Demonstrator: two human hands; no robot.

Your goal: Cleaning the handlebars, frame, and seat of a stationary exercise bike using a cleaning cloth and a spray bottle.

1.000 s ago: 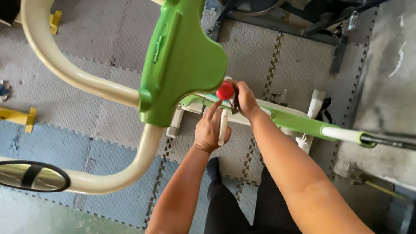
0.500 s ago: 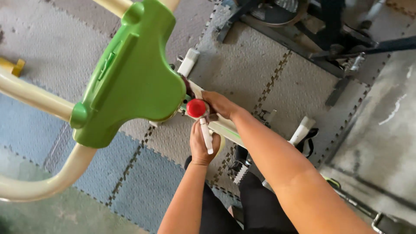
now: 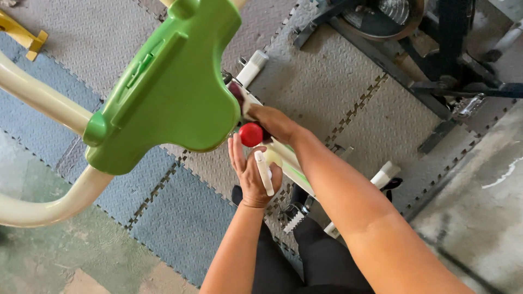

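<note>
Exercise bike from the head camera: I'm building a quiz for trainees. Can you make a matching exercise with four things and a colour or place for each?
Things:
1. round knob
2. console cover
3. handlebar tube
4. left hand

Descriptions:
A. green
B. red
C. just below the knob, holding a white stick-like piece
D. cream

Pairs: 1-B, 2-A, 3-D, 4-C
</note>
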